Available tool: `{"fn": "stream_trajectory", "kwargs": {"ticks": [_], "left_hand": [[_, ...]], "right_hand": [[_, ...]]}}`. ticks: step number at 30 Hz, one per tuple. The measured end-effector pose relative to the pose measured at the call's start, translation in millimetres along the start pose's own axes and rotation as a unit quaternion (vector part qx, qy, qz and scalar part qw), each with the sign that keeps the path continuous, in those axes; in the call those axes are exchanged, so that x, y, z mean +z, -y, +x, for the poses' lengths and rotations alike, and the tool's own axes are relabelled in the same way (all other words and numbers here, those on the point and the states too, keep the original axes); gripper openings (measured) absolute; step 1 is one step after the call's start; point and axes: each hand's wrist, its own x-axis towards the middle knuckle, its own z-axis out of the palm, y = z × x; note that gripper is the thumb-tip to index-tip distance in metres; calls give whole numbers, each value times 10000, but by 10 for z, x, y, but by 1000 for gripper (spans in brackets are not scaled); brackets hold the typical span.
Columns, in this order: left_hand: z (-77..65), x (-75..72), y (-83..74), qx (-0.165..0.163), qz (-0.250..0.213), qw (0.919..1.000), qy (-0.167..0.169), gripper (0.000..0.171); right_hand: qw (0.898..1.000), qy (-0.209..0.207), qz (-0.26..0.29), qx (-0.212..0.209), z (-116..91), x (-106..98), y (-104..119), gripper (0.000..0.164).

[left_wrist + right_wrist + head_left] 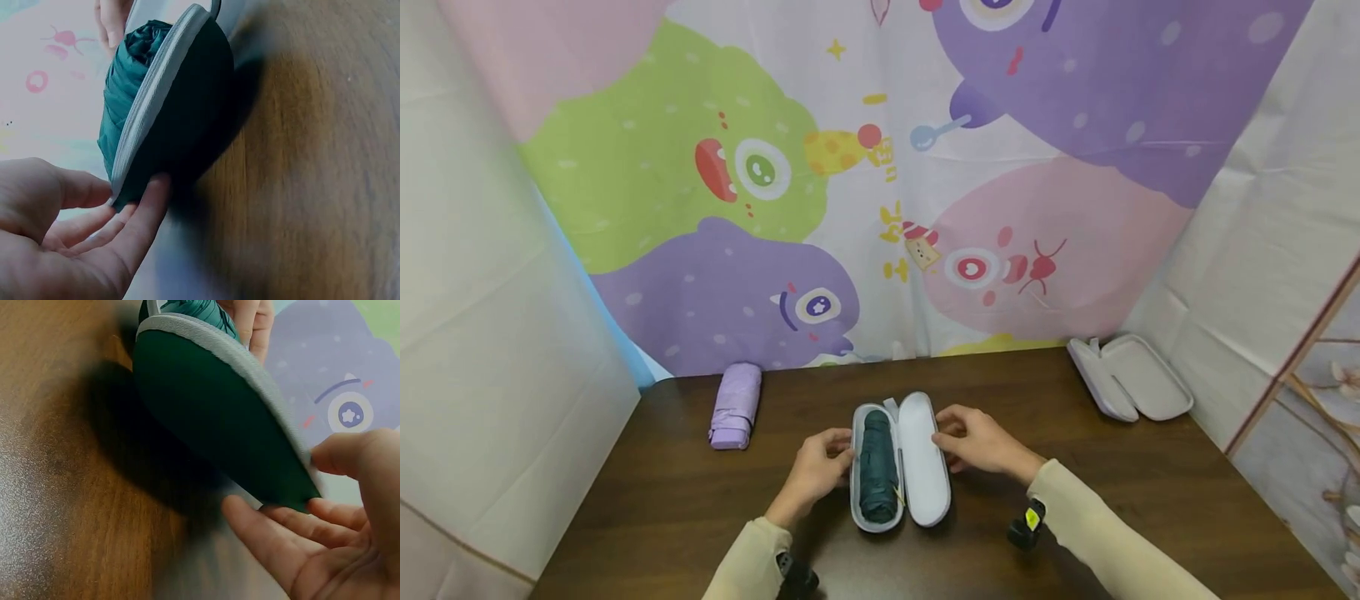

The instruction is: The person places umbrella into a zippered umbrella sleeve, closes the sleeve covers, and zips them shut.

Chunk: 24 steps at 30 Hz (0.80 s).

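Observation:
A dark green zip umbrella case [855,527] with a pale lining lies unfolded at the table's middle. In its left half rests a folded green umbrella [877,467], also visible as gathered fabric [125,81] in the left wrist view. My left hand [817,467] pinches the outer edge of that half, thumb on the pale zipper rim [153,94] and fingers against the green outside. My right hand [981,439] pinches the outer edge of the lid [925,467], which holds nothing; the lid's green outside [206,412] fills the right wrist view.
A folded lilac umbrella [735,407] lies at the back left of the brown wooden table [1015,375]. At the back right sits another unfolded case [1142,379], pale lilac-grey. A cartoon-print curtain [880,317] hangs behind the table, with pale cloth at both sides.

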Motion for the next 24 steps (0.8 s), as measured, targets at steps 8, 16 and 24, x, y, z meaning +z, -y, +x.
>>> {"fn": "stream_trajectory", "kwargs": {"ticks": [8, 16, 24], "left_hand": [[-21, 18, 20, -189, -462, 9986, 195, 37], [-19, 46, 43, -335, -662, 9969, 259, 38], [-28, 33, 61, -361, -842, 9950, 405, 39]], "right_hand": [[9996, -159, 207, -87, -14, 25, 42, 52], [9991, -206, 276, -227, 6, 54, 44, 51], [9973, -6, 129, -719, -10, 49, -3, 54]]}}
